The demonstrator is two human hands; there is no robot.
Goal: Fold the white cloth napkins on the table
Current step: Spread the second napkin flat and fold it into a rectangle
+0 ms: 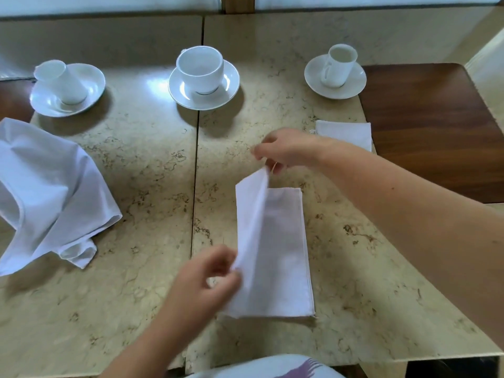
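A white napkin (275, 252) lies folded lengthwise on the marble table (131, 170), its left flap raised. The flap's far corner is pinched by the right hand (286, 150); its near edge is pinched by the left hand (210, 279).

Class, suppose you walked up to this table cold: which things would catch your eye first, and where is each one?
First, the two hands at the centre: the right hand pinches the far corner and the left hand the near edge of a long folded napkin, lifting its left flap. Next, the crumpled white napkin heaped at the left edge. Then three white cups on saucers lined along the far side.
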